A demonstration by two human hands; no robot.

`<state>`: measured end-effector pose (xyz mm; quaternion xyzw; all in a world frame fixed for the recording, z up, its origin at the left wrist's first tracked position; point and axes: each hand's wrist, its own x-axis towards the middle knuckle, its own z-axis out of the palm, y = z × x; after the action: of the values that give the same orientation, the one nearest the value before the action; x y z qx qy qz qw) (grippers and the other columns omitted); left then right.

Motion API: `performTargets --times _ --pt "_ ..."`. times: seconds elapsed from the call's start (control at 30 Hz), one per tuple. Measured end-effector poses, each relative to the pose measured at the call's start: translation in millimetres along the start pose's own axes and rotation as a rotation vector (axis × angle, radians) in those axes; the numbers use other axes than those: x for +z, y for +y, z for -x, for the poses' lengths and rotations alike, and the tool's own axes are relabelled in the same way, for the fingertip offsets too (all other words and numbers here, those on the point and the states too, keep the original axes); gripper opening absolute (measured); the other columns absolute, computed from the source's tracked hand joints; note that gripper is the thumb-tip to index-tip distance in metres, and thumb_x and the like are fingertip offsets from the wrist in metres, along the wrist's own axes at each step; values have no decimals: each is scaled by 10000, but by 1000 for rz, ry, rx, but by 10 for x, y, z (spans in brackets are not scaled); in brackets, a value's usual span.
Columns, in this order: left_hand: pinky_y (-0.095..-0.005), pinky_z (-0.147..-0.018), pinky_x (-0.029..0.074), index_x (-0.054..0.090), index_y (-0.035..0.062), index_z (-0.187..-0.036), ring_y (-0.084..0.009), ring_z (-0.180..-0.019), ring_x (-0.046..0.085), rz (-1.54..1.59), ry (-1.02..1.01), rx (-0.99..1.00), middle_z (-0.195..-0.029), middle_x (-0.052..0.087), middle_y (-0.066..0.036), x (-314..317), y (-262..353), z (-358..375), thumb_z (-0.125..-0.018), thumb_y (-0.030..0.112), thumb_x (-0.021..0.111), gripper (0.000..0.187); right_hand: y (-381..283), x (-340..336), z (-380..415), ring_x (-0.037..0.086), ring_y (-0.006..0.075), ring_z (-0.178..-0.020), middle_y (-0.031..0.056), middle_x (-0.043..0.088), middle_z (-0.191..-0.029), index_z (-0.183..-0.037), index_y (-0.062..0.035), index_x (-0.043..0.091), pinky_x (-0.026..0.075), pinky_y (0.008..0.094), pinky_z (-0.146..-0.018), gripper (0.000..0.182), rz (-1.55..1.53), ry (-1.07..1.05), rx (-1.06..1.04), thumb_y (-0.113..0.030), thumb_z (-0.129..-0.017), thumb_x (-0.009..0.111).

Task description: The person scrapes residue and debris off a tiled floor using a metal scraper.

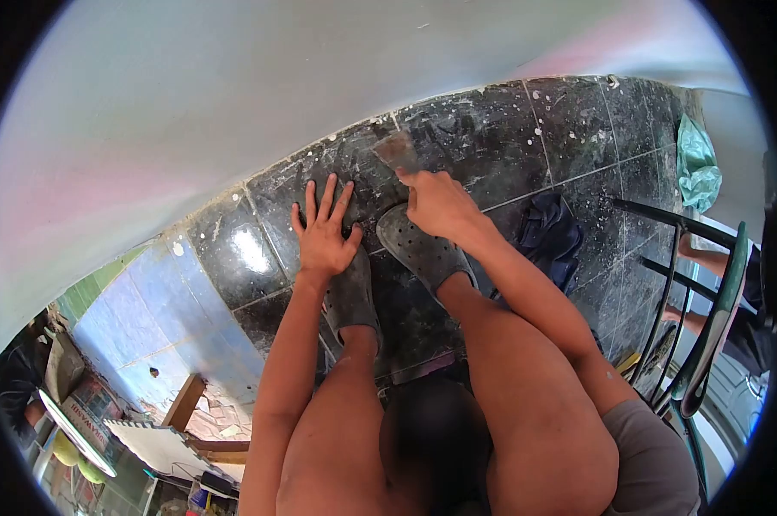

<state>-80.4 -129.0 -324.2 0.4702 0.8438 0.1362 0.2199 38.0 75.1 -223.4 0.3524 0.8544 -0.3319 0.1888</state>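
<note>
My left hand (324,232) lies on the black floor tiles (483,129) with its fingers spread, just ahead of one grey clog (351,292). To its right, my right hand (440,204) is closed round the handle of a scraper (395,151). The scraper's wide, worn blade points toward the base of the wall and appears to rest on the tiles. White specks and smears mark the tiles. The other clog (418,245) is just below my right hand.
A pale wall (259,95) rises ahead. Dark cloth (550,236) lies right of my forearm. Farther right are a green plastic bag (698,163), a dark metal-framed chair (724,318) and another person's bare legs (702,258). A wooden frame (184,402) stands lower left.
</note>
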Motion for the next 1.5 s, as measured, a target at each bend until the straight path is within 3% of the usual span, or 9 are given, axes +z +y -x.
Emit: performTargets --times 0.07,0.17,0.47,0.67,0.77,0.87,1.27,1.37,1.5 --pt "-651 -1253 46 394 303 -1626 -358 -1623 112 -1 28 7 -1756 219 -11 24 -25 -9 -872 372 643 797 -15 -11 -113 680 497 -1040 335 704 -1066 -1437 -102 627 551 541 -962 495 -5 -6 -10 -109 -949 551" --pt "-656 -1250 54 396 308 -1623 -359 -1619 129 -10 45 14 -1752 229 -6 42 -30 18 -870 380 647 798 -140 -132 -253 678 470 -1129 307 698 -1201 -1418 -80 640 553 506 -1023 520 -46 -11 75 -126 -900 645" --pt "-651 -1254 58 395 319 -1622 -352 -1620 131 -21 35 6 -1752 229 2 35 -28 11 -867 372 645 798 -25 -180 -290 665 466 -1167 293 695 -1238 -1435 -94 633 548 493 -1037 548 -41 -18 43 -130 -889 662" --pt "-648 -1257 55 392 322 -1623 -341 -1622 127 -2 38 4 -1751 230 4 37 -20 17 -867 372 638 797 -63 -217 -94 665 463 -1169 312 688 -1231 -1415 -89 645 546 504 -1036 517 7 -84 74 -146 -902 661" --pt "-647 -1258 52 387 324 -1625 -339 -1623 119 -5 31 0 -1753 224 5 37 -16 22 -868 376 638 800 -65 -171 -311 658 465 -1179 313 688 -1231 -1422 -102 643 541 507 -1042 514 -37 13 54 -149 -910 656" --pt "-645 -1259 52 378 328 -1629 -336 -1625 111 -9 29 -4 -1755 214 8 38 -19 4 -872 388 643 804 -32 -112 -274 669 470 -1110 290 712 -1130 -1411 -118 651 547 517 -995 475 21 49 68 -111 -946 554" --pt "-657 -1256 62 386 327 -1625 -338 -1625 115 -2 26 -5 -1754 219 11 47 2 -1 -857 359 659 816 -7 -180 -163 667 457 -1166 304 700 -1212 -1371 -95 685 538 491 -1051 473 -5 -20 84 -148 -902 652" --pt "-661 -1253 68 392 324 -1622 -341 -1623 124 0 30 -5 -1753 222 9 41 -22 13 -857 360 658 811 24 -178 -307 676 470 -1101 299 710 -1137 -1405 -120 659 543 508 -1005 489 -32 8 62 -106 -924 573" --pt "-666 -1250 70 395 319 -1621 -346 -1620 134 3 46 14 -1751 228 3 46 -27 -9 -857 364 656 808 28 -195 -263 676 461 -1116 294 714 -1142 -1381 -113 677 541 501 -1010 480 -15 8 87 -101 -911 579"
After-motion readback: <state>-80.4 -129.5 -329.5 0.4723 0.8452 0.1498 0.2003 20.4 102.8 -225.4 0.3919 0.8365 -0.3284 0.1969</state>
